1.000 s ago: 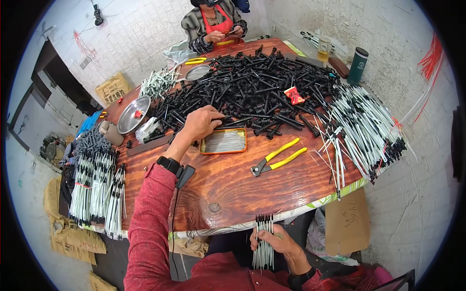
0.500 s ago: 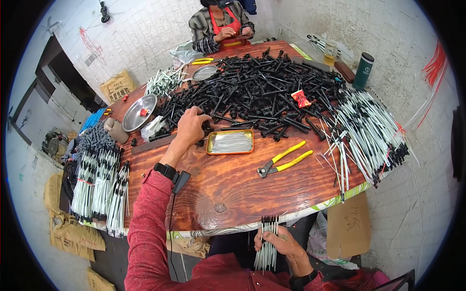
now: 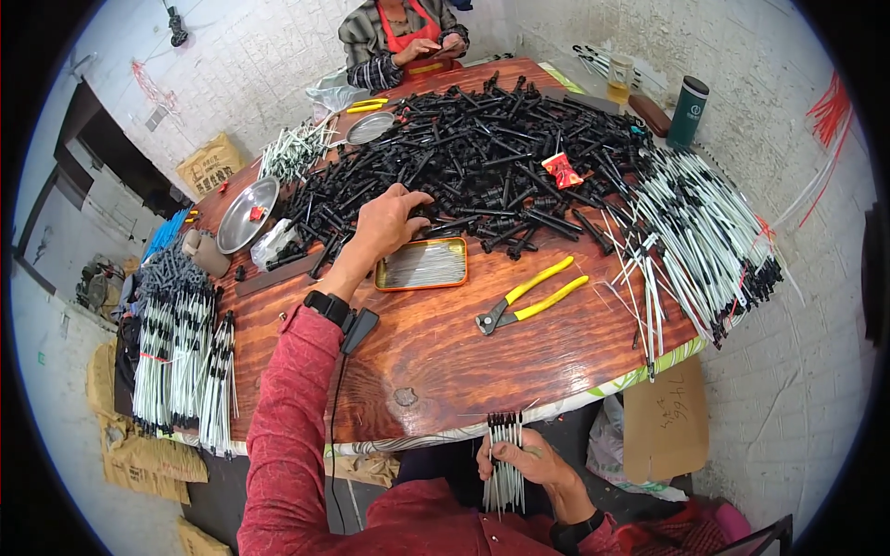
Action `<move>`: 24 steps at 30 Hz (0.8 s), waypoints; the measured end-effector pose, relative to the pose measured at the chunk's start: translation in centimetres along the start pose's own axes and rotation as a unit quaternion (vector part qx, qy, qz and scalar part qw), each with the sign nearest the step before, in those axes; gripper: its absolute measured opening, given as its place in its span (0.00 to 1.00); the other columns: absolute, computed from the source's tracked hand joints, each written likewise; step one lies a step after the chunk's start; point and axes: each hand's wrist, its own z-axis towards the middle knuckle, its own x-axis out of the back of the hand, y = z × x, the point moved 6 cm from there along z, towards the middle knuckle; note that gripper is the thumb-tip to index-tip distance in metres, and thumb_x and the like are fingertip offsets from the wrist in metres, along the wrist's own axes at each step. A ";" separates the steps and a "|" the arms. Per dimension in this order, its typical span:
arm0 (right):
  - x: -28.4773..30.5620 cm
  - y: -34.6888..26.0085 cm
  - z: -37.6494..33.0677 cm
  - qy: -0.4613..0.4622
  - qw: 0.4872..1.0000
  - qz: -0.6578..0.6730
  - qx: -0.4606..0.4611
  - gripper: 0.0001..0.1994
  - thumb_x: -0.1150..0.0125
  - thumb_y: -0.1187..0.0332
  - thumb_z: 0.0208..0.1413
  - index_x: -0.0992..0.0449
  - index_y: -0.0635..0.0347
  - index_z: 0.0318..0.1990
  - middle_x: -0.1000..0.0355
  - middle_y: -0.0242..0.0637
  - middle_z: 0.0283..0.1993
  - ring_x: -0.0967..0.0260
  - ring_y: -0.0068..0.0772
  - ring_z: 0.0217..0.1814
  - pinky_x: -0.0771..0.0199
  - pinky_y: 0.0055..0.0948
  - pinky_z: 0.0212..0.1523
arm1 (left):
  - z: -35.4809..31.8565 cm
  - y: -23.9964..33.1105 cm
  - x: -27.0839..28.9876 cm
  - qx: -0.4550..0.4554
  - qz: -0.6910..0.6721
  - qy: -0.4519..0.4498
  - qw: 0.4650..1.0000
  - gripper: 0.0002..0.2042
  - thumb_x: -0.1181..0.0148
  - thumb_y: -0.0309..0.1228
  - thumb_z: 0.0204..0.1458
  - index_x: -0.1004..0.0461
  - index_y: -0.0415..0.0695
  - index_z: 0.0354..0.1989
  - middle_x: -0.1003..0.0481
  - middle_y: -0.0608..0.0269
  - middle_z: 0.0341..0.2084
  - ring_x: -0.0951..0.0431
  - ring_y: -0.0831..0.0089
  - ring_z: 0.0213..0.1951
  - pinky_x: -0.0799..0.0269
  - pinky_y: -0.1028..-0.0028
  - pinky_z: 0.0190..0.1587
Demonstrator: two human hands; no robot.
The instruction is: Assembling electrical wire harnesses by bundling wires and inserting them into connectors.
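Note:
Over the near edge of a big pile of black plastic stems point(image 3: 501, 185), my left hand point(image 3: 387, 222) curls its fingers among the dark parts. Whatever lies between its fingertips is too dark to make out. Just below it on the table is an orange-rimmed tin point(image 3: 422, 285) filled with thin metal pins point(image 3: 422, 263). Down at the front edge of the table, my right hand point(image 3: 533, 461) grips a bundle of white sticks point(image 3: 503, 486) with black ends pointing up. Thin wires stick out sideways at the bundle's top.
Yellow-handled pliers point(image 3: 533, 295) lie on the wooden table point(image 3: 445, 361). Heaps of white black-ended sticks stand right point(image 3: 705, 241) and left point(image 3: 190, 352). A steel dish point(image 3: 248, 215), a red packet point(image 3: 562, 170) and a green flask point(image 3: 688, 113) are around the pile. Opposite sits a co-worker point(image 3: 408, 46).
My left hand has shifted right along the pile's edge, past the tin's top left corner. My right hand still holds the bundle. The whole view has moved slightly.

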 end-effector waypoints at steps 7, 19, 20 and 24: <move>-0.2 0.0 -0.1 0.006 1.000 -0.001 0.011 0.20 0.51 0.55 0.71 0.27 0.65 0.37 0.27 0.36 0.31 0.27 0.29 0.35 0.25 0.32 0.39 | -1.3 -3.0 1.4 0.065 0.091 -0.061 0.992 0.23 0.25 0.50 0.41 0.21 0.49 0.42 0.23 0.58 0.39 0.19 0.56 0.43 0.22 0.60 0.42; -0.2 0.4 0.1 0.018 0.999 -0.018 0.034 0.22 0.47 0.51 0.69 0.25 0.65 0.35 0.27 0.38 0.29 0.26 0.33 0.33 0.24 0.34 0.37 | -4.0 -5.2 2.8 0.102 0.186 -0.156 0.965 0.14 0.33 0.44 0.47 0.14 0.50 0.37 0.21 0.52 0.38 0.20 0.53 0.43 0.22 0.58 0.44; -0.2 0.5 0.1 0.022 0.999 -0.021 0.033 0.23 0.47 0.50 0.68 0.25 0.65 0.34 0.27 0.38 0.29 0.26 0.33 0.33 0.24 0.34 0.37 | -4.3 -5.4 2.8 0.103 0.186 -0.156 0.965 0.14 0.33 0.44 0.47 0.14 0.50 0.37 0.21 0.52 0.38 0.20 0.53 0.43 0.22 0.58 0.44; -0.7 0.5 0.2 0.030 0.999 -0.023 0.025 0.24 0.47 0.49 0.68 0.25 0.65 0.33 0.27 0.38 0.28 0.26 0.32 0.33 0.24 0.34 0.37 | -6.0 -6.0 3.5 0.057 0.141 -0.058 0.987 0.13 0.36 0.41 0.50 0.15 0.49 0.39 0.21 0.51 0.34 0.20 0.51 0.42 0.22 0.58 0.44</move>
